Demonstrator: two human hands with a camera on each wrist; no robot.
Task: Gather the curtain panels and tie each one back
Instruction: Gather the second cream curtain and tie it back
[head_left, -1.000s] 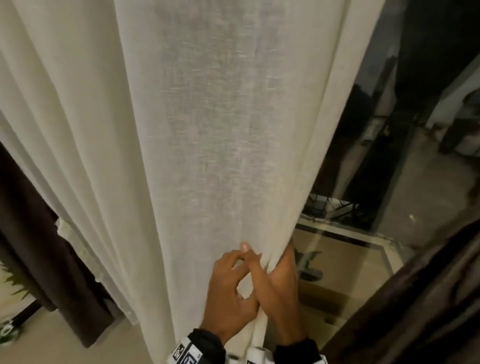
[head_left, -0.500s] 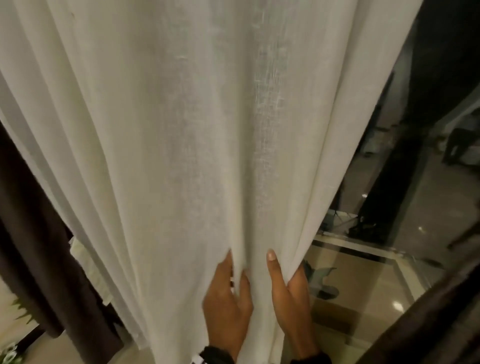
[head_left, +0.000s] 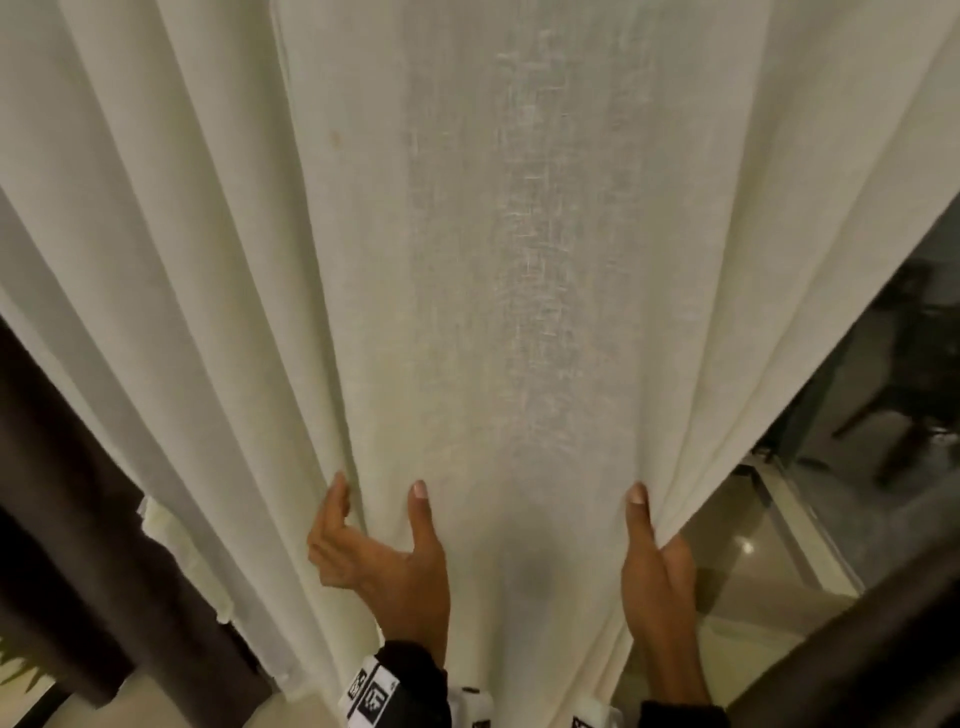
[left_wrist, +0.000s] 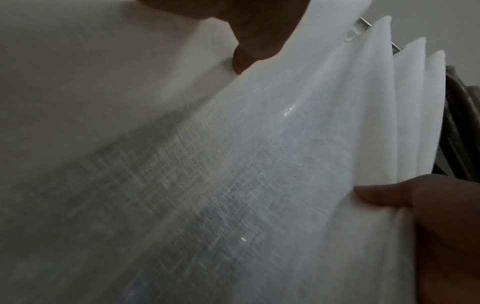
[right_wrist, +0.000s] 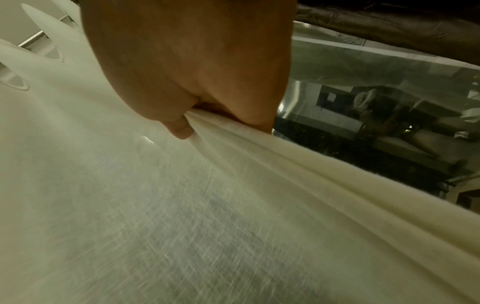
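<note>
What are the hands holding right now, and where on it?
The right hand pinches the sheer white curtain panel by its bunched right edge. The left hand only touches a fold further left, thumb and finger spread.

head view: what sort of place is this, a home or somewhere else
Probably a room in a home at night, by a large window or glass door: a sheer white curtain, a dark drape beside it, and dark glass showing furniture.
</note>
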